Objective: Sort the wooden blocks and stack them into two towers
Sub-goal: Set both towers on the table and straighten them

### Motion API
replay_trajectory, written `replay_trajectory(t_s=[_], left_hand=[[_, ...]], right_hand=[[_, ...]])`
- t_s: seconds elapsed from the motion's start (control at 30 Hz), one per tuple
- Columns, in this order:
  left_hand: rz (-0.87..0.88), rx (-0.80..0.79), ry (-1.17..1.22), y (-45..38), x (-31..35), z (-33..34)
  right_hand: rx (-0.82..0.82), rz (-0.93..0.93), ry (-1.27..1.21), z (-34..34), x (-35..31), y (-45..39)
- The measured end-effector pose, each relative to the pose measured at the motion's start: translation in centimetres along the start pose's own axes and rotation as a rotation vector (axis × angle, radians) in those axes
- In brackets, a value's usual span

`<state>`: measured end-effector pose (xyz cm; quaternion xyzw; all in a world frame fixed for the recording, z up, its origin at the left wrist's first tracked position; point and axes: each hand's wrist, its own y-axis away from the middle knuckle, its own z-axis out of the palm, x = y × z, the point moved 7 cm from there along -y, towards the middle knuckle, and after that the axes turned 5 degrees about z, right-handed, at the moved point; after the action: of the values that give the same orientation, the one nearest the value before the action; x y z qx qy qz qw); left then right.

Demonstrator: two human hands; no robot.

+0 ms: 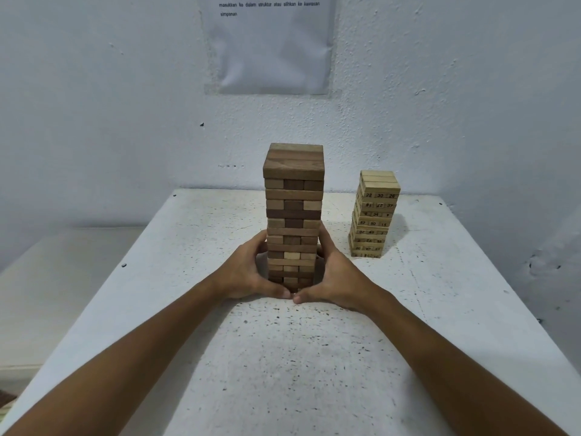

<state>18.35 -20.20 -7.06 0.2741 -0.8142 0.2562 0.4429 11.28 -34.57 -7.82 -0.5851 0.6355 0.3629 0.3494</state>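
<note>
Both thumbs meet at the foot of the brown tower, tips almost touching at its 6 o'clock side, and the rest of the fingers wrap up along its flanks. So the left hand cups the tower's 9 o'clock side and the right hand cups the 3 o'clock side, both curled round the lower layers and gripping it between them. The brown tower stands upright around the middle of the white speckled table, made of mixed dark and light blocks in crossed layers, top layer dark. Off at about 2 o'clock from it, well apart, stands the pale tower with numbers printed on the block ends, shorter, nobody touching it. Behind both, a sheet of paper with some text hangs on the white wall at 12 o'clock.
</note>
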Motion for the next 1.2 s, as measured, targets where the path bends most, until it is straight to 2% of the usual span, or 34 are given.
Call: replay_trajectory(t_s=[0.4,0.73,1.07,1.2], left_hand=[[0.017,-0.012,-0.023,-0.1,-0.4,0.2],[0.027,-0.003,-0.008,0.0,-0.1,0.3],[0.022,-0.03,-0.011,-0.1,-0.1,0.3],[0.03,-0.036,-0.01,-0.2,-0.2,0.2]], right_hand=[[0.014,0.023,0.009,0.3,0.5,-0.4],[0.055,0.138,0.032,0.5,1.1,1.1],[0.034,0.057,0.29,0.1,-0.5,1.0],[0.03,0.082,0.284,-0.3,-0.3,0.7]])
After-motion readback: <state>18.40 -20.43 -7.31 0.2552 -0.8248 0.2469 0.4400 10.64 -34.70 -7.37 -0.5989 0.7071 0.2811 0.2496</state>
